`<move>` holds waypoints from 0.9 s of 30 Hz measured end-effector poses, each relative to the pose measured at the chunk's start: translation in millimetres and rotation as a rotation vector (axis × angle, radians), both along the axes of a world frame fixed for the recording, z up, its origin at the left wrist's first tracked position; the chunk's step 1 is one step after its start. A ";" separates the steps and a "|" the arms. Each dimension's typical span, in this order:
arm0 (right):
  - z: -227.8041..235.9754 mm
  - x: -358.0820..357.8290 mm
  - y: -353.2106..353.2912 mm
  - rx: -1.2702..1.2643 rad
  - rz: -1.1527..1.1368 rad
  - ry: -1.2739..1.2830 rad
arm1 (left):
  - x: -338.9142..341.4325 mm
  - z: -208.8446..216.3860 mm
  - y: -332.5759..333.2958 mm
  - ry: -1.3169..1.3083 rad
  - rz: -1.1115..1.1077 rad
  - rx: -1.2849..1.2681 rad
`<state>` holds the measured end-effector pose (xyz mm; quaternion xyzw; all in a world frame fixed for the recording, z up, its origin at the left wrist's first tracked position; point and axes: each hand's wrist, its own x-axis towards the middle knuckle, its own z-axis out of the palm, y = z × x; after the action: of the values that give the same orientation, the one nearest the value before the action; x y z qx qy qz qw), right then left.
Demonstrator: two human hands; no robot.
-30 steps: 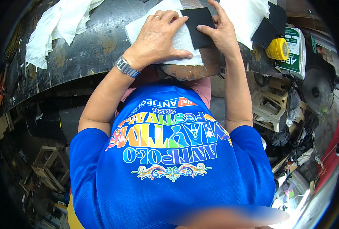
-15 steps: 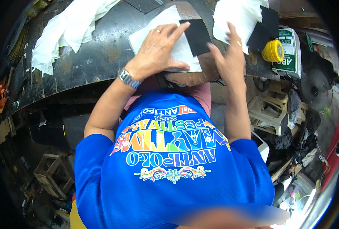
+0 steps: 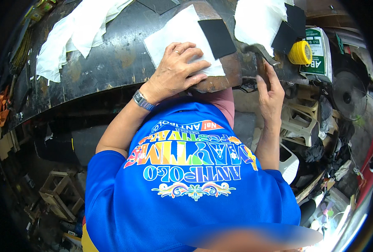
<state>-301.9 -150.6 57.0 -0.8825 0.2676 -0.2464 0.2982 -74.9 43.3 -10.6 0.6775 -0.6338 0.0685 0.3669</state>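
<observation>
Two bare hands here. Right hand point(image 3: 272, 97) has its fingers wrapped round a dark hook-headed tool point(image 3: 260, 52) held just right of the work; the palm hides the handle's end, so can't tell exactly what kind. Left hand point(image 3: 174, 73) lies loosely on one white sheet point(image 3: 172, 33), fingers bent, nothing clenched that I can see, covering its near edge. One flat, matte black piece point(image 3: 217, 38), four-sided, overlaps the sheet's right side on a brown board point(image 3: 233, 71). Further right: two more black pieces point(image 3: 295, 20), one yellow tub point(image 3: 300, 53). Left's white pile point(image 3: 79, 31) overlaps too much to count.
</observation>
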 end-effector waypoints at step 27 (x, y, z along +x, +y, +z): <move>-8.1 141.3 2.2 -0.061 0.217 0.058 | 3.7 16.4 5.6 0.098 -0.005 0.085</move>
<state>-160.6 -148.4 49.0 -0.9217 0.1713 -0.1951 0.2882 -71.3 48.9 5.9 0.6933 -0.6192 0.0073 0.3687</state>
